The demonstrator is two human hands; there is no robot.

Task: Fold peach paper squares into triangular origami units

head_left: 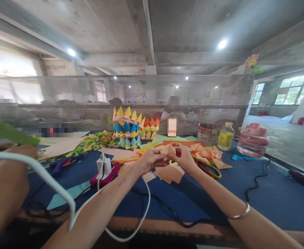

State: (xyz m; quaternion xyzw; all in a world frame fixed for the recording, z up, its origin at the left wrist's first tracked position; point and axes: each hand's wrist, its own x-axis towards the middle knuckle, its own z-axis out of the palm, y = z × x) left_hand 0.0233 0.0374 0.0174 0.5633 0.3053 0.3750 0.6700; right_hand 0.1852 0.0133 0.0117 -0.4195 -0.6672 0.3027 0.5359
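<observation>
Peach folded paper (168, 149) is just below the frame's centre, pinched by both the person's left hand (151, 160) and right hand (185, 158). Higher in the frame, a lit phone (172, 127) stands upright; a pink bottle (253, 142) stands at right.

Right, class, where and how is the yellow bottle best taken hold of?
Probably the middle of the yellow bottle, with the right hand, once free of the folded paper, coming from the near side: it stands upright, body wider than cap, flanked by a patterned container and a pink jug.
</observation>
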